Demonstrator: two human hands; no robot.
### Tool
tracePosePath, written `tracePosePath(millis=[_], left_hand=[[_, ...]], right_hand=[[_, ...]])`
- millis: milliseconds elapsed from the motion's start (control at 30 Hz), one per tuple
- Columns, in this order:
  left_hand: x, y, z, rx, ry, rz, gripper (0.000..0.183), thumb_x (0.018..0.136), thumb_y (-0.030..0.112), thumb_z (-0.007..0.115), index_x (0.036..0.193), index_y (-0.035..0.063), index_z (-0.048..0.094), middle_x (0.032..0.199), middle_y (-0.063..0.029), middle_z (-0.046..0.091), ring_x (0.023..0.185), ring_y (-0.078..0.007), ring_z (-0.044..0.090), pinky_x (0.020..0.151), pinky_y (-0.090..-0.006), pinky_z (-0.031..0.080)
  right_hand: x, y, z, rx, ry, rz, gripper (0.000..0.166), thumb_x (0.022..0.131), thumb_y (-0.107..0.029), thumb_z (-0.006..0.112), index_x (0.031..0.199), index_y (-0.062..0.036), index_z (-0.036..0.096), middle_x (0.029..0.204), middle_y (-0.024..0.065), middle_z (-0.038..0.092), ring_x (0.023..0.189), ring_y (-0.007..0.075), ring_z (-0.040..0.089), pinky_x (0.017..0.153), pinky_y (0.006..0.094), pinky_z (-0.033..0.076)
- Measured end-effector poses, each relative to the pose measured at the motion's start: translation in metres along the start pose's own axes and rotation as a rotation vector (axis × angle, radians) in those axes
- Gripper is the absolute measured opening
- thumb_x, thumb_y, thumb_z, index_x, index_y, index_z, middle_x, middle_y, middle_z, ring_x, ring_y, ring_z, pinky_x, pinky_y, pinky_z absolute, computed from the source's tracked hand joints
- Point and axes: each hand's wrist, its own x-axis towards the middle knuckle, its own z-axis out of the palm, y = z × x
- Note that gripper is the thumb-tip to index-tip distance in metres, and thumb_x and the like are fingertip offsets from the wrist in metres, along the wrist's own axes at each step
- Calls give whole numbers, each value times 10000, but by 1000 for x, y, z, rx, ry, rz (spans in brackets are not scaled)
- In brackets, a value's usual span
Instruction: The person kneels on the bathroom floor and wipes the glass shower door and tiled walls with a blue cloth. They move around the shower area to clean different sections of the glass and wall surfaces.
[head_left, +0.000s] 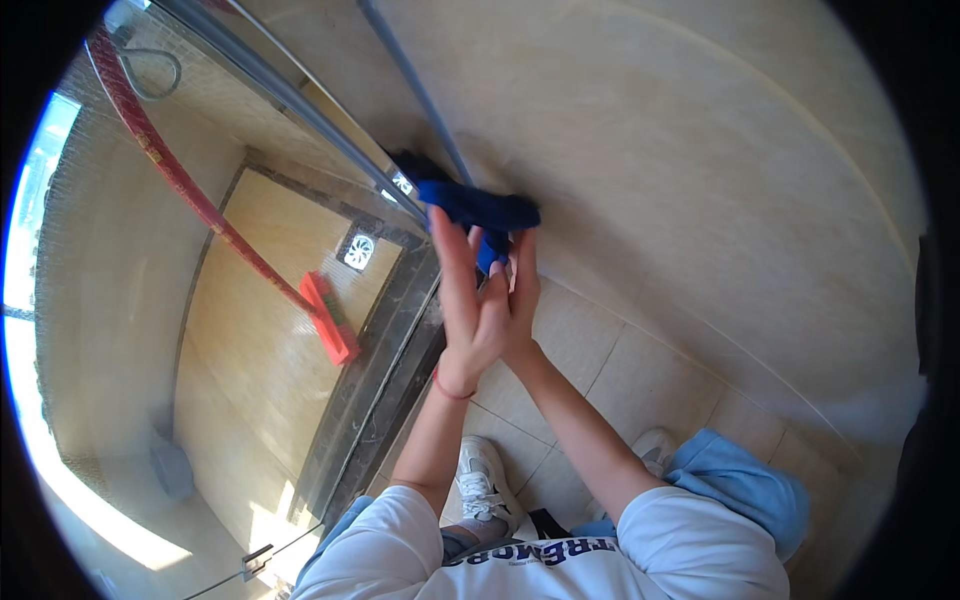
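A dark blue cloth (480, 204) is bunched at the foot of the metal frame (322, 124) of a glass shower screen, close to the beige tiled wall (637, 172). My left hand (466, 319), with a thin red band on its wrist, has its fingers reaching up to the cloth's left part. Beside it, my right hand (523, 289) holds the right part of the cloth. A fold of the cloth hangs between the two hands, which touch near the palms. Some fingertips are hidden behind the fabric.
Behind the glass, a red-orange brush head (328, 319) on a long red handle (195, 191) rests on the shower floor near a floor drain (358, 251). A dark marble sill (375, 337) borders the shower. My shoe (480, 480) stands on floor tiles (592, 352).
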Motion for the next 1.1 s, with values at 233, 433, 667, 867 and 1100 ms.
tracePosePath(millis=[233, 433, 667, 867, 1100], left_hand=[[53, 109, 14, 89, 291, 330, 929, 820, 82, 581, 1544, 124, 0, 1599, -126, 88, 1454, -293, 160, 1164, -446, 167], [109, 81, 61, 627, 127, 396, 798, 899, 185, 536, 1476, -101, 64, 1471, -285, 152, 1408, -449, 73, 1140, -506, -10], [58, -77, 90, 710, 259, 393, 908, 902, 546, 439, 1450, -121, 156, 1300, -331, 335, 1337, -613, 105, 1085, -682, 50], [-48, -166, 69, 634, 162, -42, 805, 867, 236, 619, 1451, -106, 183, 1332, -357, 353, 1267, -518, 334, 1115, -576, 211], [70, -7, 61, 610, 337, 360, 546, 777, 28, 535, 1322, -8, 545, 1277, -374, 402, 1142, -500, 463, 1043, -465, 339]], right_hand=[[62, -122, -37, -85, 156, -706, 500, 873, -42, 552, 1344, 47, 411, 1260, 227, 516, 1194, 336, 481, 1064, 442, 291], [125, -175, -96, -1024, 243, -832, 308, 946, -170, 560, 1216, -29, 610, 1310, 210, 513, 1160, 372, 460, 1001, 487, 311], [97, -67, -94, -1159, 420, -947, 234, 851, -74, 585, 984, -152, 762, 696, 6, 582, 679, 230, 517, 871, 393, 338], [33, 17, -80, -1080, -55, -707, 221, 868, -157, 658, 1071, -110, 731, 1037, 82, 669, 846, 185, 575, 757, 338, 384], [81, -94, -80, -984, 372, -772, 222, 839, -233, 730, 995, -75, 727, 949, 59, 636, 886, 255, 493, 809, 404, 390]])
